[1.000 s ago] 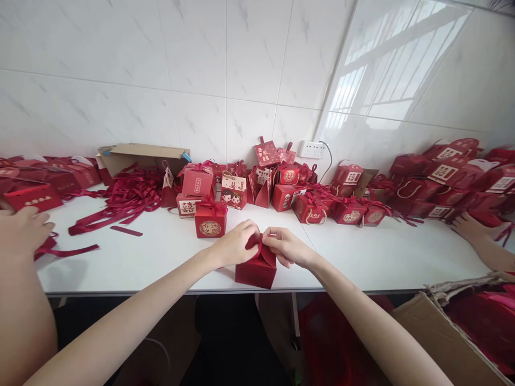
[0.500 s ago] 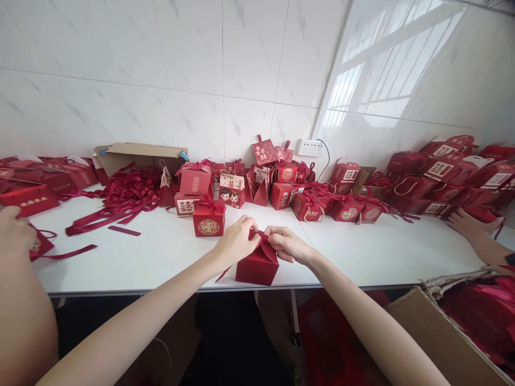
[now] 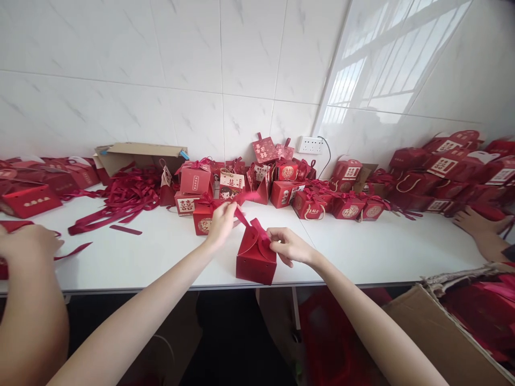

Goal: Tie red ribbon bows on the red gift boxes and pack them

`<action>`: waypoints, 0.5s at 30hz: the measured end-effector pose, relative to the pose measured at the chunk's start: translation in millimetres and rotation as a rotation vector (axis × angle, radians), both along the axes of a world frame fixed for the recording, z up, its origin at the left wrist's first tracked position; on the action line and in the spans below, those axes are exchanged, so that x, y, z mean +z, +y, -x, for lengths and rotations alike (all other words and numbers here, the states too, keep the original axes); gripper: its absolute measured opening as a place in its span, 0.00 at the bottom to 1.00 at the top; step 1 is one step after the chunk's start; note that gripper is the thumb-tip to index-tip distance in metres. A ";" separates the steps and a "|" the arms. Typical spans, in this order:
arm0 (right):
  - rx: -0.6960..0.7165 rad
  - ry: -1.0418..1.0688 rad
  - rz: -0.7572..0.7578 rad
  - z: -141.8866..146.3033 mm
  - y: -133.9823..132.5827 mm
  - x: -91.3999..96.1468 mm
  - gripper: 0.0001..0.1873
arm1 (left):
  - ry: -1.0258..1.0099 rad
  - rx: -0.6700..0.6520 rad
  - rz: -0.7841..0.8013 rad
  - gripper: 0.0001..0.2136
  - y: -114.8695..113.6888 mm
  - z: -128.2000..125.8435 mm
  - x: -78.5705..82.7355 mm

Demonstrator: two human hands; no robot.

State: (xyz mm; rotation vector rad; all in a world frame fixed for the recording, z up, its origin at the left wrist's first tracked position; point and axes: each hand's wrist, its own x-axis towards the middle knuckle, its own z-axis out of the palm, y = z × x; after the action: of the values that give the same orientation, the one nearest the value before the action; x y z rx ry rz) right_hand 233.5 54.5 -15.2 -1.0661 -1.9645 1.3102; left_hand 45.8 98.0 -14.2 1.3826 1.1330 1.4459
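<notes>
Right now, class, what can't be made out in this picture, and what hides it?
Inside of box: head view, flaps cover it.
Far end of ribbon: head view, blurred.
Front of gold-print box: head view, partly behind left hand.
Left co-worker's box: head view, cut by edge.

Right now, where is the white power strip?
In the head view, the power strip is right of centre, against the tiled wall, above red boxes.
</notes>
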 end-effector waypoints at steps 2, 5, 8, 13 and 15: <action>-0.021 -0.078 -0.052 2.9 -4.1 4.6 0.06 | -0.033 0.024 -0.032 0.15 6.1 8.6 4.8; -0.103 -0.204 -0.146 9.3 -7.4 9.5 0.14 | 0.055 0.022 -0.085 0.18 8.1 20.7 15.5; -0.184 -0.164 -0.283 12.4 -5.4 10.3 0.14 | 0.176 0.028 -0.130 0.18 5.4 31.6 27.2; -0.218 0.309 -0.035 3.3 4.2 11.0 0.13 | 0.190 0.034 -0.180 0.17 6.5 49.3 39.7; -0.191 0.511 0.063 -0.9 7.2 13.4 0.14 | 0.177 0.031 -0.181 0.16 8.2 54.1 43.0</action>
State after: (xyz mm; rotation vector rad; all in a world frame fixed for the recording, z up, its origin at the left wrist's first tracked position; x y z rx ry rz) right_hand 234.4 61.8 -1.8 -0.8191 -1.4183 1.3803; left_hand -8.3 106.2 28.8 1.6527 1.1606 1.5019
